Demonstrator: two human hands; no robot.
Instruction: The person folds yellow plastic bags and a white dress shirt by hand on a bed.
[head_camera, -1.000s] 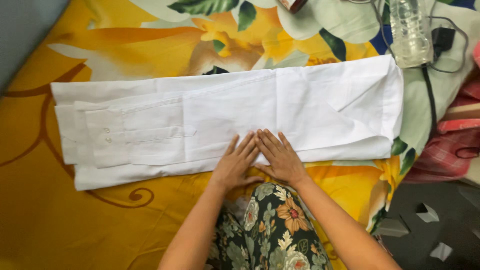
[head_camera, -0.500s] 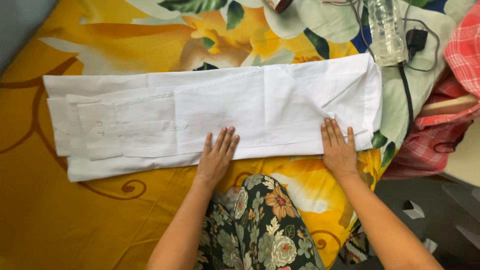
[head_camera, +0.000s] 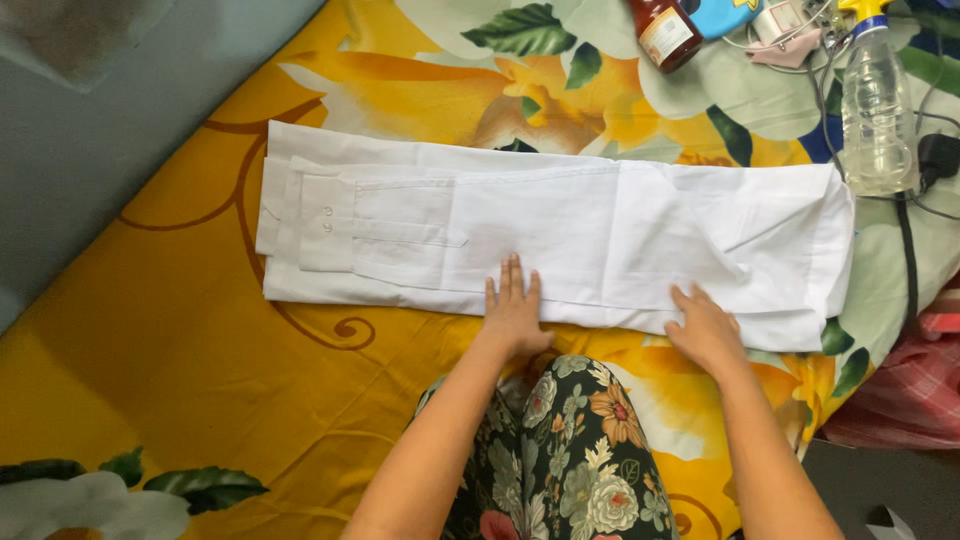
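Long white cotton garment, folded into a narrow flat strip with a buttoned cuff at one end, lies across a yellow floral bedsheet. Likely light, soft and limp; best taken by its near long edge or end corners. Left hand and right hand rest flat, fingers spread, on that edge, gripping nothing.

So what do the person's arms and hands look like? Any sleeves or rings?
Both arms are bare, with no sleeves showing up to the picture's edge. The left hand and the right hand wear no gloves, and no rings, watch or bracelets can be seen. Between the arms shows dark clothing printed with orange, white and green flowers.
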